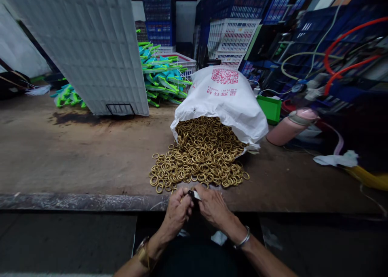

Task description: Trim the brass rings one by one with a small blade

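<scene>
At the table's front edge, my left hand [178,209] and my right hand [214,206] are close together with fingers pinched. Between them is a small piece [196,195], black at the left end and whitish at the right. Its kind is too small to tell, and the fingers partly cover it. The right fingers grip its whitish end; what exactly the left fingers pinch is hidden. Just beyond both hands lies a heap of gold-coloured rings [194,163], spilling from the mouth of a white woven sack [226,93] with red print, lying on its side.
A tall grey panel [103,50] stands on the wooden table [91,159] at left. Behind it are green-and-blue plastic pieces [163,77]. A pink bottle [291,127] and green tray [269,109] sit at right, near red hoses [339,68]. Stacked crates [233,34] stand behind.
</scene>
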Available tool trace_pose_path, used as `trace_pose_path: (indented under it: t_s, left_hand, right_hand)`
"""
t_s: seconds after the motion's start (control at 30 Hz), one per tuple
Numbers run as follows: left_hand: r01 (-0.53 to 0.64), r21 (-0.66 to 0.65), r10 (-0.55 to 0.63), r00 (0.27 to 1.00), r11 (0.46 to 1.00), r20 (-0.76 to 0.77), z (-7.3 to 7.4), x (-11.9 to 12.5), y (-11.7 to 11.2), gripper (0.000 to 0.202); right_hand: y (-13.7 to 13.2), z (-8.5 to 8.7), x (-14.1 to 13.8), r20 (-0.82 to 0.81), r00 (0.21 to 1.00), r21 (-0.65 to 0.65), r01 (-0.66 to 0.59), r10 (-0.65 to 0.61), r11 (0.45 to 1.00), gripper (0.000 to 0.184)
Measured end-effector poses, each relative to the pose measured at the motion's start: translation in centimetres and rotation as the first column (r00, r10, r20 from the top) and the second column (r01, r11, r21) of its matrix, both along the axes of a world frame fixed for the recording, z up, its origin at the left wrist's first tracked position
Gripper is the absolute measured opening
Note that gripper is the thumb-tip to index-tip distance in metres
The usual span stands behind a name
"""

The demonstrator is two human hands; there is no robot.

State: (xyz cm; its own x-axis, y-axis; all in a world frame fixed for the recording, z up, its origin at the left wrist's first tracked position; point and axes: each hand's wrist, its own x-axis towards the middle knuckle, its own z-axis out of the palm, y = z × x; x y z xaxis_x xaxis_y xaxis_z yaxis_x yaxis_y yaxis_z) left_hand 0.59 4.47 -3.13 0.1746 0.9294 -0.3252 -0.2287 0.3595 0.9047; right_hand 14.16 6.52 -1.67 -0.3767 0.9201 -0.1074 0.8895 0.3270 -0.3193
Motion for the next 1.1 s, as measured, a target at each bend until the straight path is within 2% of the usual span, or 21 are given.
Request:
trace_pose_path:
  t_s: [0.13, 0.27, 0.33, 0.43, 0.53, 0.7, 0.8, 0.9, 1.0, 1.1]
  left_hand:
    - [0.052, -0.046, -0.05, 0.998, 0.998, 0.037, 0.9, -0.3, -0.7, 0.029]
    - [0.077, -0.112, -0.046, 0.966, 0.991, 0.254, 1.3, -0.5, -1.1, 0.029]
    - [0.056, -0.161, 0.002, 0.94, 0.985, 0.34, 1.2, -0.6, -0.9, 0.031]
    - [0.028, -0.193, 0.047, 0.927, 0.981, 0.372, 1.1, -0.8, -0.7, 0.03]
    - [0.017, -0.22, 0.074, 0.913, 0.975, 0.4, 1.3, -1.2, -0.5, 0.025]
    - [0.055, -0.275, 0.096, 0.857, 0.96, 0.506, 1.1, -1.9, -0.4, 0.02]
    - [0.01, -0.309, 0.162, 0.835, 0.951, 0.526, 0.8, -2.0, -0.2, 0.02]
    - [-0.081, -0.32, 0.234, 0.848, 0.944, 0.476, 0.7, -1.8, 0.3, 0.024]
    - [-0.15, -0.237, 0.234, 0.894, 0.96, 0.381, 0.8, -1.3, 0.8, 0.027]
    - [-0.207, -0.123, 0.233, 0.937, 0.971, 0.262, 0.6, -0.8, 1.0, 0.03]
  right_hand:
    - [0.7, -0.3, 0.5, 0.042, 0.996, 0.007, 0.073, -0.073, 0.997, 0.02]
    - [1.6, -0.5, 0.4, 0.029, 0.987, 0.057, 0.155, -0.157, 0.986, 0.018]
    - [2.0, -0.4, -0.2, -0.023, 0.989, 0.103, 0.148, -0.147, 0.984, 0.019]
    - [2.7, -0.3, -1.3, -0.069, 0.993, 0.136, 0.102, -0.094, 0.985, 0.026]
    - [3.5, -0.3, -2.2, -0.03, 0.996, 0.13, 0.086, -0.083, 0.988, 0.03]
    - [3.9, -0.9, -2.2, 0.012, 0.996, 0.124, 0.089, -0.091, 0.988, 0.025]
    - [3.9, -1.1, -1.7, -0.095, 0.993, 0.143, 0.08, -0.067, 0.986, 0.021]
    - [3.8, -1.1, -1.1, -0.287, 0.956, 0.118, 0.104, -0.066, 0.988, 0.016]
    - [3.3, -0.8, -0.7, -0.486, 0.868, 0.029, 0.129, -0.099, 0.991, 0.012]
    - [2.5, -0.4, -0.7, -0.597, 0.787, -0.098, 0.117, -0.152, 0.988, 0.013]
